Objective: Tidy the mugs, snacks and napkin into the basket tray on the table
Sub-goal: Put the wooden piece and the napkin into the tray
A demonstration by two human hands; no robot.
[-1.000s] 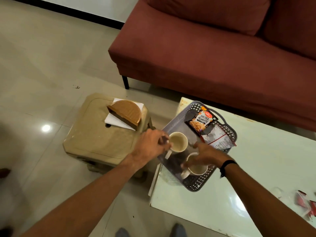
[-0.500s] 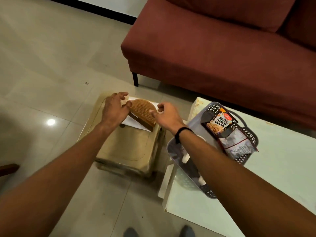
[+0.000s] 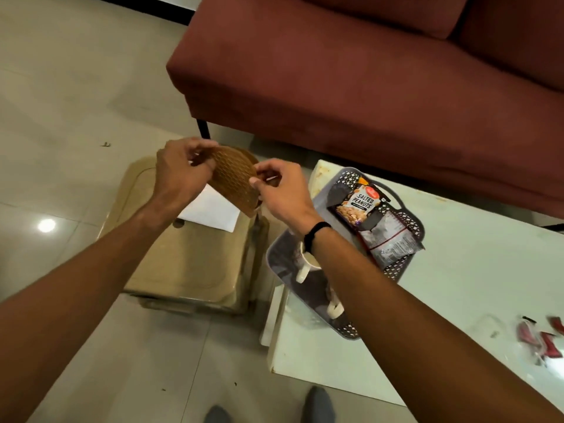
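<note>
A brown woven half-round mat (image 3: 236, 178) is lifted off the beige stool (image 3: 189, 261), pinched at its left edge by my left hand (image 3: 180, 172) and at its lower right edge by my right hand (image 3: 280, 190). A white napkin (image 3: 213, 210) lies flat on the stool under it. The grey basket tray (image 3: 406, 221) sits on the white table (image 3: 476, 270) and holds a salted peanuts packet (image 3: 358, 203), a silver snack packet (image 3: 392, 242) and two white mugs (image 3: 308, 264), mostly hidden by my right forearm.
A dark red sofa (image 3: 366, 71) stands behind the table and stool. Red wrappers (image 3: 540, 340) lie at the table's right edge. My feet (image 3: 317, 404) are on the tiled floor below the table corner.
Both hands left the mugs in the tray and moved over to the stool. They took hold of the brown mat and raised it off the napkin.
</note>
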